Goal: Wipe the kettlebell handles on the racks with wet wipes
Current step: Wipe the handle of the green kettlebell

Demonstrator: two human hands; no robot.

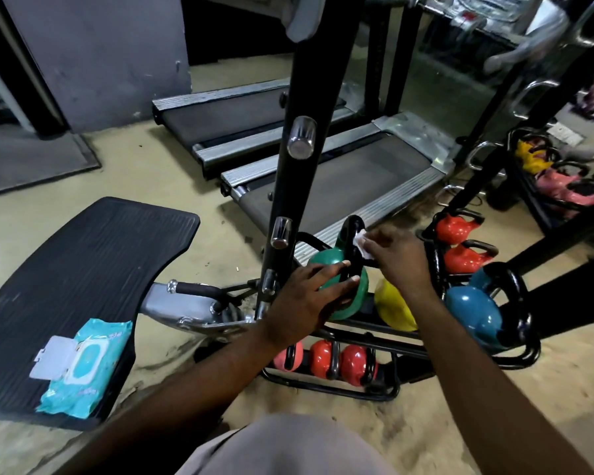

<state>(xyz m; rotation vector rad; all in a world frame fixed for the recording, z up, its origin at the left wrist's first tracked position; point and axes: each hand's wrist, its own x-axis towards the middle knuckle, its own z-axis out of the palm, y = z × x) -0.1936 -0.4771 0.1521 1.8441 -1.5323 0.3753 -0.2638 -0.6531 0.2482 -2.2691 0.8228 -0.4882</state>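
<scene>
A green kettlebell (326,260) with a black handle (352,229) sits on the upper tier of a black rack (374,341). My left hand (306,298) lies flat on the green body with its fingers spread. My right hand (396,257) presses a white wet wipe (463,241) against the handle's right side. A yellow kettlebell (393,305) and a blue one (474,315) stand to the right on the same tier. Three red kettlebells (352,363) fill the lower tier. A teal wet-wipe pack (86,365) lies with its lid flipped up at the lower left.
The wipe pack rests on a black ribbed platform (83,269). A black upright post with chrome pegs (299,138) rises just left of the rack. Treadmills (340,180) lie behind. More red, pink and yellow kettlebells (460,245) sit on racks to the right.
</scene>
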